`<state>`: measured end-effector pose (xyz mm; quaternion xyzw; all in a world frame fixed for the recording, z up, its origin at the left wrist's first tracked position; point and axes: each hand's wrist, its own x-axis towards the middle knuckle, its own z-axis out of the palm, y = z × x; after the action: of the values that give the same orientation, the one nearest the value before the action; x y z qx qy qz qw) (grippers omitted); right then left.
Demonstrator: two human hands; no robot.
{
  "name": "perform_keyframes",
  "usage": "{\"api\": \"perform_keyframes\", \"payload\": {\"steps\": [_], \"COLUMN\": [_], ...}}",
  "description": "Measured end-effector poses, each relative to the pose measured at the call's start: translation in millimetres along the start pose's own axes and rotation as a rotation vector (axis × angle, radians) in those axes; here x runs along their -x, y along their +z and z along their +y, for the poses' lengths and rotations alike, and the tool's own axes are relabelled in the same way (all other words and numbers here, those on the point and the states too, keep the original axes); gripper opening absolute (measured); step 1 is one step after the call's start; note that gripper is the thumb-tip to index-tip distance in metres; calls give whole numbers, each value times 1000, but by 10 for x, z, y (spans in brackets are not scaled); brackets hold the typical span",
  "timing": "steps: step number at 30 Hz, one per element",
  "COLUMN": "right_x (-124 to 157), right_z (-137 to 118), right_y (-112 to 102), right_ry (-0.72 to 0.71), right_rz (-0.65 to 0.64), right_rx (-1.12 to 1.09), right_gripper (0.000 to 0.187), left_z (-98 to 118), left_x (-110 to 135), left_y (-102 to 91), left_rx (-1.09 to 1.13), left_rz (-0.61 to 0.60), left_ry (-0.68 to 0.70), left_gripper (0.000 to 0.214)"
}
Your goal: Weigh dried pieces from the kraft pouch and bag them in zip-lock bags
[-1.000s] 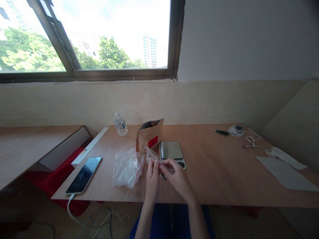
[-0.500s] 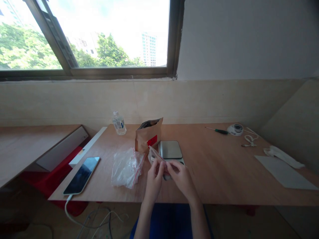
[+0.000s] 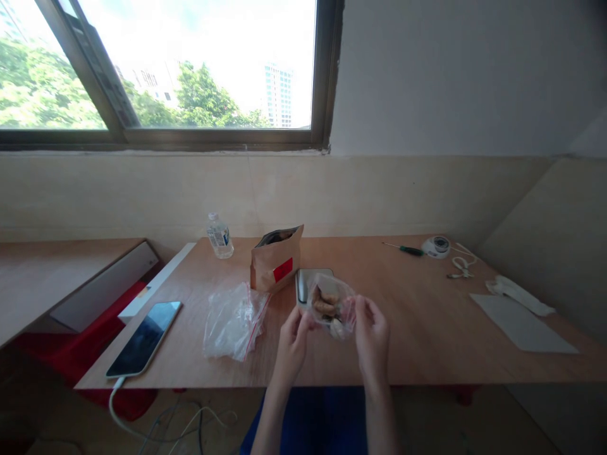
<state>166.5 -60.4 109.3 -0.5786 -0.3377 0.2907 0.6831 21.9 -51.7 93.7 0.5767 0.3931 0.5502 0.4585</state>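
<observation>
Head view, looking forward and down over a wooden table (image 3: 427,341) set below a window (image 3: 190,63). Largest among the loose articles is a phone (image 3: 143,338) lying flat at the left edge, its cable (image 3: 116,404) hanging off the front; next a heap of empty clear bags (image 3: 232,319) with red seal strips, a brown paper pouch (image 3: 275,265) standing upright with its top open, and a scale (image 3: 306,284) just right of the pouch, largely hidden. Farther back stand a water bottle (image 3: 219,235) at left and, well apart at right, a screwdriver (image 3: 403,249), a round white device (image 3: 436,246) and a pale sheet (image 3: 521,325). The worked item is a small clear zip bag (image 3: 332,306) holding a few brown pieces, raised above the table in front of the scale and between both hands. The left hand (image 3: 291,344) pinches the bag's left edge between thumb and fingers; the right hand (image 3: 372,332) pinches its right edge, near the red strip, in the same way. Judged from its thin film and small fill, the bag is light, limp and somewhat slick, and it sags under the contents, which gather low. The pieces look dry and possibly brittle, so squeezing the belly seems unwise. The stiffer seal band at the mouth appears the best place to grip, with one hand at each end, keeping the opening uppermost so nothing spills.
</observation>
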Motion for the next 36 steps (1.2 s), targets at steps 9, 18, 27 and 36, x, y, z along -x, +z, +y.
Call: {"api": "perform_keyframes", "payload": {"steps": [9,18,27,36], "right_x": [141,115,50,15], "right_z": [-95,-227,-61,-242], "right_y": [165,43,172,269], "right_ry": [144,-363,-143,-136], "right_rz": [-179,-432,-771,-863], "right_rx": [-200,229,321,274], "right_gripper": [39,21,48,24], "left_z": [-290,-233,-259,-259], "left_x": [9,12,25,-39], "left_y": [261,186,32,-81], "left_rx": [524,452,463,468], "left_rz": [87,227,217,366], "left_ry": [-210,-170,-189,-185], "left_gripper": [60,56,45,39]}}
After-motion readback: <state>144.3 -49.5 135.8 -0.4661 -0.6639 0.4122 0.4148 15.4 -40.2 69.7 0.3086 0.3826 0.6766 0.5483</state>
